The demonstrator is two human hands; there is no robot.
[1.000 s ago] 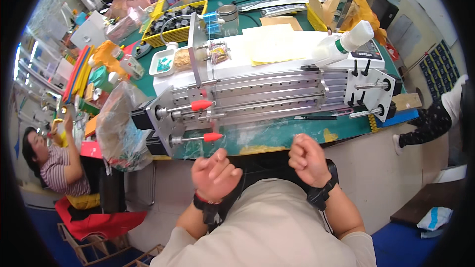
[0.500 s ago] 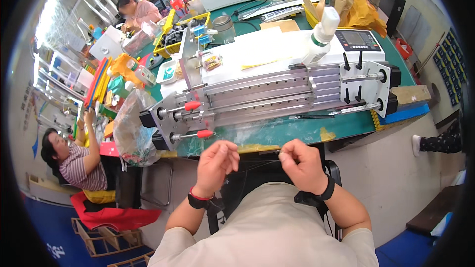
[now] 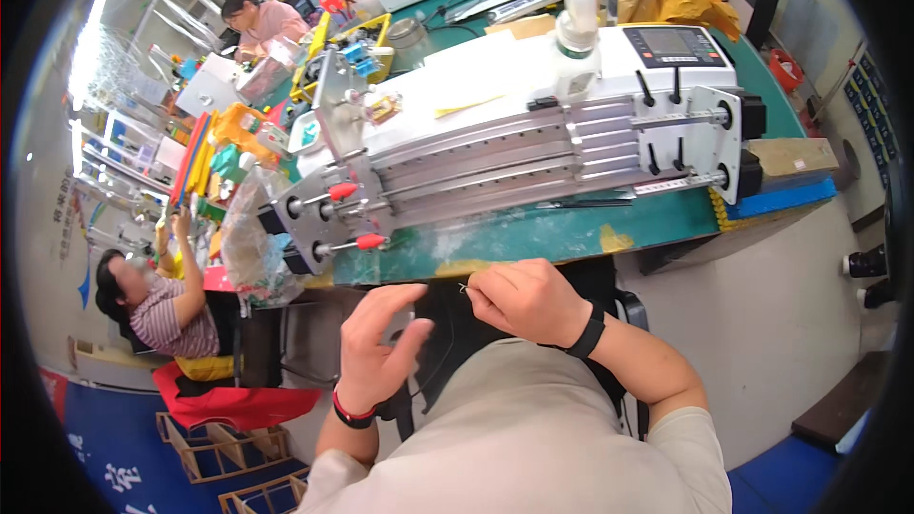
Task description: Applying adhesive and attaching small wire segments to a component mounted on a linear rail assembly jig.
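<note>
My right hand [image 3: 529, 303] is closed in a pinch before the bench's front edge, above my lap. A short, pale end of a thin strand [image 3: 464, 287] sticks out at its fingertips; whether this is thread or fine wire I cannot tell. To its left, my left hand [image 3: 377, 341] is open, thumb and fingers apart, with nothing visible between them. Beyond both hands lies a metal linear-rail machine [image 3: 476, 171] with red-tipped knobs on its left end and black handles on its right.
A green-topped bench [image 3: 533, 240] carries the machine, a white bottle [image 3: 577, 38], a control panel [image 3: 676, 46] and a yellow basket [image 3: 381, 62]. A clear plastic bag [image 3: 252, 252] hangs at its left corner. Two people sit at the left; someone's feet show at the far right.
My left hand has moved left and down and spread its fingers. My right hand has shifted left, still pinching. The view has turned slightly, and the bystander's feet at right have moved.
</note>
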